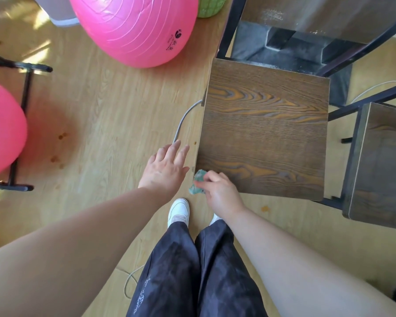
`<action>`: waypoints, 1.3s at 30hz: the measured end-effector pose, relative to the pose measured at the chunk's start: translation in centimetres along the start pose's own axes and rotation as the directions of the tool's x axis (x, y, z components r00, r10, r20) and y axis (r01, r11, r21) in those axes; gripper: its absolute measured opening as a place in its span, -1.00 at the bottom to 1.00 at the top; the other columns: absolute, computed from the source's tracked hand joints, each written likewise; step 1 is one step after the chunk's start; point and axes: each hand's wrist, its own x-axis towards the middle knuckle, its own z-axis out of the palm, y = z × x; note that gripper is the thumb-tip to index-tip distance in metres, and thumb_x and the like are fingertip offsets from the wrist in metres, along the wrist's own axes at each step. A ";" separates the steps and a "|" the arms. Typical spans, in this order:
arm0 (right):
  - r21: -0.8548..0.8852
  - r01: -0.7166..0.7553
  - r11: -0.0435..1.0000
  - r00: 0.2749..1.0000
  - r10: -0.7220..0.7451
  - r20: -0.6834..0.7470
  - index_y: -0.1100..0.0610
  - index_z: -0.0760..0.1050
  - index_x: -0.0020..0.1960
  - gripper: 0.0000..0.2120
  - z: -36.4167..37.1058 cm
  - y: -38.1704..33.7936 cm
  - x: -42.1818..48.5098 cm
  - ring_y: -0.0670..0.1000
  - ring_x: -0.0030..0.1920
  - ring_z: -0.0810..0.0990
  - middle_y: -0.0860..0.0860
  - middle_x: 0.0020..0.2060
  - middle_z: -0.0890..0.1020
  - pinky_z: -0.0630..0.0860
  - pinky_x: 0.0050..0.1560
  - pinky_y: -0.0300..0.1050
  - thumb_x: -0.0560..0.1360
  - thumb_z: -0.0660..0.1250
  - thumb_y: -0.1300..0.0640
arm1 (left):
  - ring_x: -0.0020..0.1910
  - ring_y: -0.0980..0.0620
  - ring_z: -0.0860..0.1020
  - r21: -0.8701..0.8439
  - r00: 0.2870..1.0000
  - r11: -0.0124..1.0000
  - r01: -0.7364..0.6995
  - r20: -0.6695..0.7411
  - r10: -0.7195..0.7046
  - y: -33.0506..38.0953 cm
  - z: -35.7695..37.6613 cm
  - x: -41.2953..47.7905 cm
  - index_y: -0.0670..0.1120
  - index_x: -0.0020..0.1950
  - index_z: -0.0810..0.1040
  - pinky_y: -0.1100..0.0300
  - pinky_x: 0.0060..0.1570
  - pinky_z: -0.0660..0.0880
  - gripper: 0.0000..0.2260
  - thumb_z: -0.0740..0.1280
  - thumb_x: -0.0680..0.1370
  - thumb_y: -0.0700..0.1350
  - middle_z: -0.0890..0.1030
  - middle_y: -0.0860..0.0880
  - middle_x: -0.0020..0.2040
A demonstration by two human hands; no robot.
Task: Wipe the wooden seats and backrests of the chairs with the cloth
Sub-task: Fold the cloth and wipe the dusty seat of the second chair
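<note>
Head view: the cloth (198,185) is bunched in the right hand (220,193), whose grip is closed round it, at the near left corner of the chair seat (265,133). Beside that edge the left hand (164,170) hovers, grip open, fingers spread. I judge the wiping is near its start; 1 neighbour seat (382,168) waits at the right. The logo on the pink ball (133,28) and the script on the trousers (169,271) are too small to read.

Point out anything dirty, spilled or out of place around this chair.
Brownish spots stain the floor beside the chair seat, more near the left pink ball. White dusty specks mark the brown panel beyond the seat. A grey cable trails under the seat's left edge.
</note>
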 end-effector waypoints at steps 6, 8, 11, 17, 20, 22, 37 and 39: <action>0.146 -0.080 0.986 0.984 0.101 -0.146 0.08 0.65 0.15 -0.65 -1.4 0.3 -1.7 0.09 -0.10 0.50 -0.02 -0.10 0.55 0.48 -0.02 -0.12 0.46 0.34 0.38 | 0.50 -0.09 0.08 0.014 0.999 1.000 -0.027 0.018 0.027 1.3 -0.3 0.0 -0.01 0.59 -0.03 -0.01 0.42 0.17 -0.47 0.05 0.66 0.08 0.04 -0.05 0.58; 0.216 -0.143 0.966 0.940 0.201 -0.276 0.10 0.64 0.18 -0.64 -3.8 1.2 -1.6 0.02 -0.09 0.52 -0.01 -0.08 0.54 0.43 0.00 -0.31 0.47 0.31 0.39 | 0.51 -0.09 0.08 0.034 0.998 0.998 -0.053 0.024 0.052 2.3 -0.6 0.6 -0.01 0.58 -0.04 -0.01 0.43 0.18 -0.47 0.04 0.66 0.08 0.04 -0.04 0.58; 0.301 -0.276 0.913 0.824 0.386 -0.415 0.11 0.62 0.21 -0.66 -8.5 4.3 -0.9 -0.09 -0.05 0.51 -0.01 0.00 0.54 0.37 0.04 -0.47 0.50 0.32 0.37 | 0.51 -0.09 0.08 0.039 0.997 0.996 -0.081 0.013 0.080 4.7 -1.6 2.5 0.01 0.59 -0.03 -0.01 0.43 0.19 -0.48 0.05 0.66 0.08 0.05 -0.04 0.58; 0.470 -0.446 0.762 0.610 0.643 -0.464 0.09 0.58 0.28 -0.69 -17.5 14.3 2.6 0.00 0.09 0.56 -0.06 0.10 0.48 0.54 0.19 -0.06 0.57 0.29 0.26 | 0.50 -0.09 0.08 0.028 0.993 0.995 -0.098 -0.068 0.099 10.6 -4.3 9.5 0.02 0.58 0.00 -0.03 0.41 0.18 -0.47 0.09 0.66 0.07 0.04 -0.01 0.58; 0.453 -0.525 0.720 0.607 0.690 -0.394 0.04 0.52 0.33 -0.68 -21.2 18.6 5.2 0.01 0.14 0.54 -0.01 0.21 0.47 0.52 0.11 -0.20 0.60 0.26 0.18 | 0.49 -0.10 0.08 0.038 0.989 0.993 -0.114 -0.091 0.117 13.2 -5.4 13.1 0.01 0.58 0.00 -0.03 0.42 0.17 -0.48 0.08 0.66 0.07 0.04 -0.01 0.58; 0.427 -0.542 0.724 0.620 0.688 -0.378 0.03 0.51 0.34 -0.68 -23.0 20.7 7.2 0.03 0.15 0.53 0.01 0.24 0.46 0.51 0.10 -0.21 0.61 0.24 0.16 | 0.49 -0.10 0.07 0.038 0.989 0.993 -0.112 -0.096 0.116 14.7 -5.9 15.1 0.01 0.58 -0.01 -0.03 0.43 0.16 -0.48 0.07 0.66 0.06 0.04 -0.01 0.58; 0.061 -0.396 0.916 0.871 0.395 -0.292 0.08 0.49 0.35 -0.62 -18.6 20.9 7.5 0.10 0.16 0.44 0.01 0.22 0.47 0.50 0.20 -0.02 0.55 0.27 0.27 | 0.49 -0.10 0.10 0.056 0.997 0.996 -0.075 -0.033 0.077 18.4 -3.7 18.2 0.01 0.58 0.00 -0.02 0.43 0.18 -0.49 0.05 0.66 0.08 0.06 -0.02 0.57; -0.014 -0.366 0.930 0.893 0.348 -0.285 0.09 0.50 0.35 -0.58 -16.7 19.5 5.6 0.11 0.11 0.44 0.02 0.17 0.49 0.53 0.13 0.01 0.51 0.32 0.29 | 0.49 -0.11 0.12 0.071 0.997 0.995 -0.077 -0.020 0.078 18.5 -3.4 17.3 0.00 0.58 0.01 -0.03 0.43 0.18 -0.48 0.06 0.66 0.08 0.07 -0.02 0.57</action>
